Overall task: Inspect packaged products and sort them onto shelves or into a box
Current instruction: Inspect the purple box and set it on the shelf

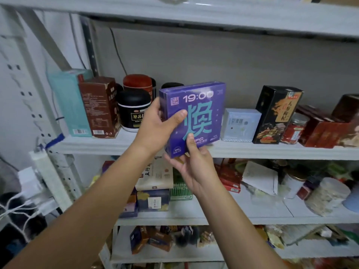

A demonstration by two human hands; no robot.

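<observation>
A flat purple box (202, 105) printed "19:00" with a large teal character is held up in front of the middle shelf (124, 146), tilted slightly with its front face toward me. My left hand (157, 123) grips its left edge, thumb across the front. My right hand (194, 164) holds its bottom corner from below, thumb on the front face. The box hangs just above the shelf's front edge, in the gap between a black jar (132, 111) and a pale blue box (240, 125).
On the middle shelf stand a teal box (68, 101), a brown carton (99, 105), a red-lidded jar (138, 82), a black-and-gold box (275, 115) and red packages (326, 133). The lower shelves (252, 218) hold mixed boxes and jars. A white upright post (48, 117) is at left.
</observation>
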